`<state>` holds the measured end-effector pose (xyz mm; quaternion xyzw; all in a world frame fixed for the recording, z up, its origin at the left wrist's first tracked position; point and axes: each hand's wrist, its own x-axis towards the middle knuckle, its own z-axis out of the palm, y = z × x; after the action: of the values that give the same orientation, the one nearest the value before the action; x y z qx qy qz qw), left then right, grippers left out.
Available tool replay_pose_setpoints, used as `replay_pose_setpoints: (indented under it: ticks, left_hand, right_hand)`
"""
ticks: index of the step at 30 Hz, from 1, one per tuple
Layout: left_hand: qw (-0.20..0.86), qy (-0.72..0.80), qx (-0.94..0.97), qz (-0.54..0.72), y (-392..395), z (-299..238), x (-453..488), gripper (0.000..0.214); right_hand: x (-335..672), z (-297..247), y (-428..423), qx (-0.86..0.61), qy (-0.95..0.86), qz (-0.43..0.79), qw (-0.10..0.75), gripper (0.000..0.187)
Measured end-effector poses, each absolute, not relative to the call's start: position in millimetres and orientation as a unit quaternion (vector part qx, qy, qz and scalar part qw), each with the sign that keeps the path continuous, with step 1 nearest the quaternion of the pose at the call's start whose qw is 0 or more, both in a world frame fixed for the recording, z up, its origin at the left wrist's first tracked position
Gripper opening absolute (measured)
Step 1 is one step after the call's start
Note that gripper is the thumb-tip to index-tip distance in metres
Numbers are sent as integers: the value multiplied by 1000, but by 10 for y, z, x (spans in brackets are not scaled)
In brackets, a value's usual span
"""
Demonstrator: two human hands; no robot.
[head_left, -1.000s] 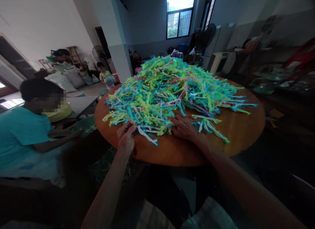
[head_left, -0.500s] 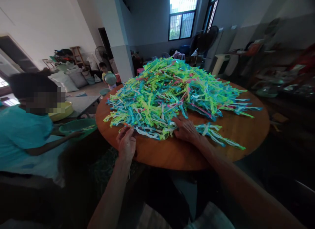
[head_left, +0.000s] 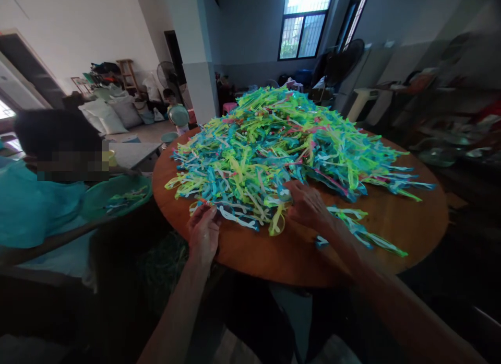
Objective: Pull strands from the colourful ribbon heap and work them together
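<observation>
1. Strips of coloured plastic (head_left: 282, 139) lie heaped on the round wooden worktop (head_left: 266, 265), some loose toward the front edge.
2. Left hand (head_left: 203, 231): forearm (head_left: 178, 306) angled up from below, fingers (head_left: 210, 213) drawn nearly together at the heap's front-left edge; whether they grip a strip cannot be told.
3. Right hand (head_left: 309, 204): forearm (head_left: 379, 275) slanting in from lower right, back of hand upward, fingers (head_left: 294, 190) curled at the front strips; their hold cannot be told.
</observation>
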<state>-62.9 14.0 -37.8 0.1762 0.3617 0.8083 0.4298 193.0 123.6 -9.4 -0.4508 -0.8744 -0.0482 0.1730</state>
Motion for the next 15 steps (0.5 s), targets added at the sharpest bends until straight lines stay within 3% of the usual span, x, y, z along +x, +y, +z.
replay_pose_setpoints:
  ticks: [9,15]
  left_hand:
    - [408,358,143,828,139,-506,-658,24]
    - [404,365,150,826,127,-429,-635,21]
  right_hand:
    - [1874,296,1559,-422,-873,-26,242,51]
    - [1574,1087,2404,-467,-841,-78,260,31]
